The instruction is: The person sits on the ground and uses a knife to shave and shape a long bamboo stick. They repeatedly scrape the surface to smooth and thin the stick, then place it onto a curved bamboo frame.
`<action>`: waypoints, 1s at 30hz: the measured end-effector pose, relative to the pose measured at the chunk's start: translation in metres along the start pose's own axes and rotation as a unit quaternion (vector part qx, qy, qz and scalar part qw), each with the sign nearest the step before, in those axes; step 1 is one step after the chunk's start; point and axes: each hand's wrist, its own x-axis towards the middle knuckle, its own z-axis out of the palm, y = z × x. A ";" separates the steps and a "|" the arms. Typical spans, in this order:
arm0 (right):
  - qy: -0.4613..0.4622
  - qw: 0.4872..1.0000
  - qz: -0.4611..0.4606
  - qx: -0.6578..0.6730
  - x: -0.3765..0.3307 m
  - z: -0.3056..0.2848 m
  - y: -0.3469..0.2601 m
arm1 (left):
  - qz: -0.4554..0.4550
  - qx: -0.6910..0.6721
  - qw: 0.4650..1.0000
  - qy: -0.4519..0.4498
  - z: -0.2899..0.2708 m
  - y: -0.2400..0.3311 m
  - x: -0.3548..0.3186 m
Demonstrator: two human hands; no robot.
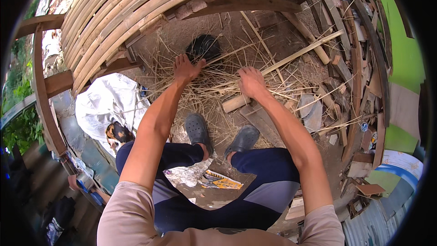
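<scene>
Thin, dry bamboo strips [214, 82] lie in a loose tangle on the ground ahead of my feet. My left hand [185, 69] reaches down onto their left side, thumb apart from the fingers, close to a black rounded bundle [203, 47]. Over on the right side of the tangle, my right hand [251, 83] has its fingers curled round some of the strips; how many is hidden. A long split bamboo piece [302, 52] slants away to the upper right beside that hand. Just below it rests a short, thick bamboo length [236, 103].
A curved-looking slatted bamboo bench [136, 16] spans the far side. Scrap wood [355, 73] is piled at right along a green wall [405, 50]. At left, a dog [118, 134] lies by a white sack [111, 98]. My dark clogs [198, 130] stand near the strips.
</scene>
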 end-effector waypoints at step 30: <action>0.326 0.747 0.476 0.329 0.035 0.060 0.126 | 0.172 0.053 0.984 -0.004 0.088 -0.035 -0.058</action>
